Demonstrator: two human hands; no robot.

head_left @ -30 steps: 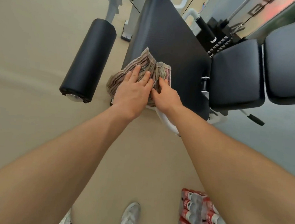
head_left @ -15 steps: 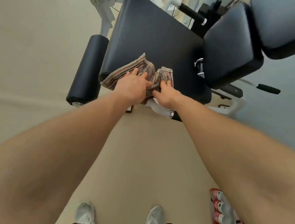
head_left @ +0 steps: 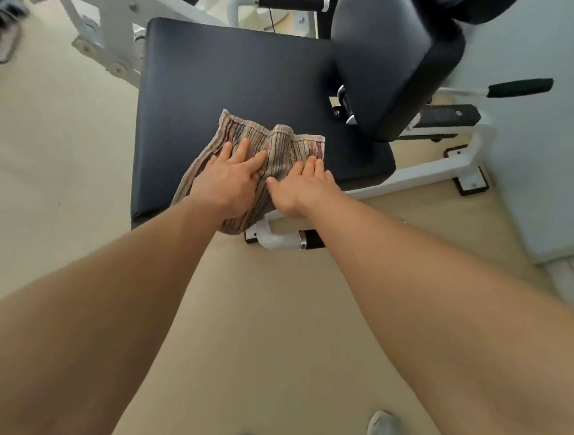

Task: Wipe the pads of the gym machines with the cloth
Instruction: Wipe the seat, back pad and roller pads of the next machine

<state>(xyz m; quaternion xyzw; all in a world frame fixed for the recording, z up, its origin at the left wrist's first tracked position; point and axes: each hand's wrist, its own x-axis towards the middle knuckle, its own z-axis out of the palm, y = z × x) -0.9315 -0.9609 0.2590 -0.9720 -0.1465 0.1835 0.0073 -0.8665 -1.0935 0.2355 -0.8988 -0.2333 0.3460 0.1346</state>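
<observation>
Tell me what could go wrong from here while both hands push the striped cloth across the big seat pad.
1. The cloth is bunched into a ridge between the left hand and right hand, so it may wipe unevenly.
2. Its near edge hangs off the seat pad above the white handle and could slip off.
3. A far push brings the fingers close to the metal knob under the back pad.

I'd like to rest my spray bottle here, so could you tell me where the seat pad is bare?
The seat pad is bare beyond the cloth, toward its far edge and left side. The near right part is crowded: left hand, right hand.
</observation>
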